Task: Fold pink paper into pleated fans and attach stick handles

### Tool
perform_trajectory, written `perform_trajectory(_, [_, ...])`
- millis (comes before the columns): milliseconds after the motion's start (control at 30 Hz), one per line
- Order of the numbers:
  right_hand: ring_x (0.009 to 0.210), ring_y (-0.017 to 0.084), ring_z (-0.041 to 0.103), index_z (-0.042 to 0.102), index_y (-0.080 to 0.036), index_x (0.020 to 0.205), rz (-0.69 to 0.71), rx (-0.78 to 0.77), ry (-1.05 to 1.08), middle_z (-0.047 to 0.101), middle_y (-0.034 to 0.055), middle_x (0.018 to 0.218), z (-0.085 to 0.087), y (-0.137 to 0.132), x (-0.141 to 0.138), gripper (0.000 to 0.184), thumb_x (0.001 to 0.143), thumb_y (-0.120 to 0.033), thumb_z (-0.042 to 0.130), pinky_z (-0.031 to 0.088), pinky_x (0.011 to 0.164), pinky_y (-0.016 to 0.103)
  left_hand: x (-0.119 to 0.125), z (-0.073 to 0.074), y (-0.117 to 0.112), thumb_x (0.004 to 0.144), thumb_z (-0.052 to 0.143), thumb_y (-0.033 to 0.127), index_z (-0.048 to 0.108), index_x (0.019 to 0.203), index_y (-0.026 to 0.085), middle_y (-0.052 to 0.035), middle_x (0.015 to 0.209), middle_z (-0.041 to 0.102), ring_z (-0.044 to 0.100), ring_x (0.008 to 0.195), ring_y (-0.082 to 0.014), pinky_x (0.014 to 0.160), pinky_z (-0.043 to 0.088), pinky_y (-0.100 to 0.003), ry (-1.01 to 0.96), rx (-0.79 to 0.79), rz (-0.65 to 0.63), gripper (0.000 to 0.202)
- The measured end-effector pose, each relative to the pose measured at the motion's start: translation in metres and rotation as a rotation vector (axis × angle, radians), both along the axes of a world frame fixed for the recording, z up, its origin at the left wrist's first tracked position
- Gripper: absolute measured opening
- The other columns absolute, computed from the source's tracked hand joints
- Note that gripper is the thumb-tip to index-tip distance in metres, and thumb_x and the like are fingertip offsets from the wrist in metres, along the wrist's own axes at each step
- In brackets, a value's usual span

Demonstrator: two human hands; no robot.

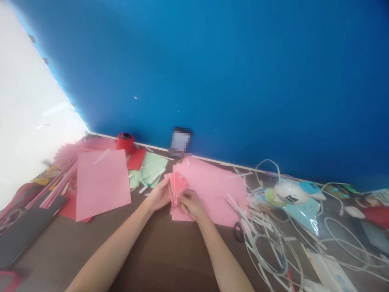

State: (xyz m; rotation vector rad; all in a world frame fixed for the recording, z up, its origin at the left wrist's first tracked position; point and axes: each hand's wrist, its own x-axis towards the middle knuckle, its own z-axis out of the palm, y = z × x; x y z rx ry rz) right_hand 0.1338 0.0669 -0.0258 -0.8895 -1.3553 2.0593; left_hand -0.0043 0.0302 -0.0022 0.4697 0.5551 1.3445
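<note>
Pleated paper held between two hands. The pink pleated paper (178,184) fans outward at its upper end; the left hand (160,195) grips its left side, while the right hand (190,204) pinches the narrow lower end with curled fingers. The step in hand appears to be gathering the folds — the next move calls for a firm pinch at that end and evenly aligned pleats. Pink sheets (212,186) lie beneath and beyond the right hand; scissors (239,226) rest to its right — near loose white strips (258,227).
</note>
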Motion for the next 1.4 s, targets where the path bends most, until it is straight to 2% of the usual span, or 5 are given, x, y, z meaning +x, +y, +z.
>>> perform_trajectory(267, [0.025,0.004,0.034,0.057,-0.013,0.058,0.092,0.055,-0.085,0.045,-0.0057,0.035,0.008,-0.001,0.001,0.033,0.067,-0.043,0.067,0.018,0.029,0.017,-0.004,0.000,-0.006,0.077,0.051,0.051,0.053,0.114,0.017,-0.0114,0.100,0.061,0.057,0.097,-0.0273,0.081,0.042,-0.040,-0.016,0.029,-0.047,0.051])
perform_trajectory(500, [0.028,0.005,0.031,0.054,-0.016,0.054,0.026,0.143,-0.195,0.039,-0.0079,0.034,0.014,-0.008,-0.006,0.030,0.067,-0.040,0.067,0.019,0.032,0.020,0.001,-0.011,-0.007,0.060,0.074,0.020,0.054,0.101,0.018,0.0011,0.070,0.055,0.056,0.066,-0.0121,0.063,0.042,-0.025,0.213,0.063,0.024,0.045])
perform_trajectory(733, [0.048,0.011,0.045,0.061,-0.017,0.067,-0.209,0.655,-0.331,0.053,-0.0018,0.054,0.003,-0.016,-0.012,0.020,0.073,-0.036,0.060,0.036,0.044,0.023,-0.001,-0.005,-0.001,0.070,0.067,0.034,0.056,0.087,0.016,-0.0032,0.080,0.058,0.057,0.082,-0.0156,0.076,0.044,-0.028,0.274,-0.002,0.265,0.026])
perform_trajectory(1067, [0.087,0.021,0.055,0.061,-0.022,0.094,-0.605,1.307,-0.388,0.056,0.0068,0.087,0.001,-0.009,-0.003,0.017,0.079,-0.017,0.055,0.049,0.077,0.038,-0.024,0.001,-0.005,0.060,0.075,0.023,0.061,0.098,0.017,-0.0085,0.103,0.062,0.058,0.094,-0.0229,0.082,0.046,-0.032,0.749,0.169,0.254,0.041])
perform_trajectory(1400, [0.105,0.023,0.046,0.063,-0.022,0.086,-0.536,1.245,-0.431,0.040,0.0085,0.105,-0.004,-0.004,0.002,0.016,0.078,-0.013,0.051,0.045,0.086,0.043,-0.029,-0.002,-0.006,0.060,0.074,0.025,0.064,0.096,0.016,-0.0113,0.102,0.064,0.059,0.095,-0.0248,0.083,0.047,-0.036,0.974,0.249,0.232,0.039])
